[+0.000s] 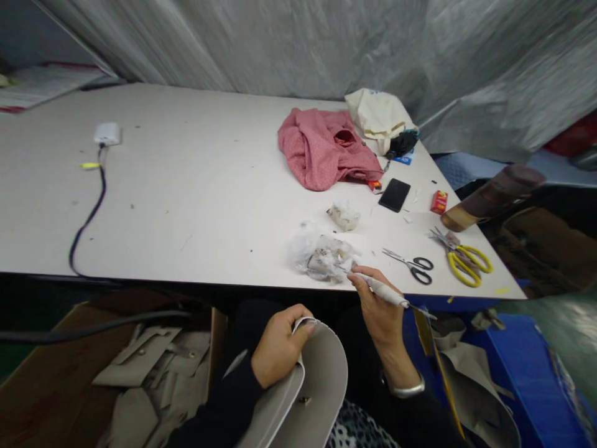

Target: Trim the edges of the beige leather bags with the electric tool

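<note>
My left hand (280, 348) is closed on the edge of a curved grey leather-like piece (324, 379) over my lap. A small metal fastener (305, 400) sits on that piece. Between the fingers of my right hand (385, 320) is a thin tool with a white wrapped handle and metal ends (383, 290). Its front tip reaches a crumpled clear plastic bag (303, 249) at the table's front edge, with pale, dirty material inside. Whether the tip goes into the material I cannot tell.
Black-handled scissors (413, 266), yellow-handled scissors (461, 258), a phone-like black slab (395, 195) and a brown bottle (494, 196) are at right. Behind lies pink cloth (321, 149). A cable (88, 218) crosses the left side. Grey pieces fill a cardboard box (41, 379) below.
</note>
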{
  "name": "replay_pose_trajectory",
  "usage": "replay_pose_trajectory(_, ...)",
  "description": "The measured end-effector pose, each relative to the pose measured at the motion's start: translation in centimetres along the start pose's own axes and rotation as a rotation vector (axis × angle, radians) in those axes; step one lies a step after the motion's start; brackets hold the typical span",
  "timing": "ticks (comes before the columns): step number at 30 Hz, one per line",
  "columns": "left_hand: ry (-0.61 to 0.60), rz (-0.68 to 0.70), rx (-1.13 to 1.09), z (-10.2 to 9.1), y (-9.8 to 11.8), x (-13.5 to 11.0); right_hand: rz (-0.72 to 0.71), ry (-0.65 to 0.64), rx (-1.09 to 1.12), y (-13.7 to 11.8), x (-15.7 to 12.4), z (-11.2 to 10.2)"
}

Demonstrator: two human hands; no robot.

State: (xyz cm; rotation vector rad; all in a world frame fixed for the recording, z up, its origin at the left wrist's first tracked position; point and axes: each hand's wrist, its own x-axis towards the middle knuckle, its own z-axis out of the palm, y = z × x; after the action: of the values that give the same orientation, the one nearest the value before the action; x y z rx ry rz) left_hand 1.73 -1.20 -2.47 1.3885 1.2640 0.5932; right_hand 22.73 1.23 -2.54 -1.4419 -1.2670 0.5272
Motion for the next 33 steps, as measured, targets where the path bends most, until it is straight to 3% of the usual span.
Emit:
replay_pose_trajectory(15,-0.208,-0.101,-0.062,-2.1,1.1,2.6,-0.222,-0.099,-0.149,0.7,1.8,1.5)
replay_pose_trajectory(20,-0.216,-0.124,-0.119,-2.2,0.9,3.0,-0.277,-0.194,-0.331,0.1,2.9,1.4)
replay_pose_trajectory(26,-0.164,-0.172,-0.193,-2.0,0.3,2.7,-0.370,-0.196,-0.452,-0.3,3.1,2.0)
replay_pose_trajectory(30,-0.110,-0.196,-0.200,-1.9,0.4,2.3,-0.235,-0.214,-0.346,-0.1,2.9,2.0)
replay_pose_trajectory(33,-0.078,-0.186,-0.189,-1.6,0.7,2.1,-0.155,-0.107,-0.229,-0.4,2.2,1.3)
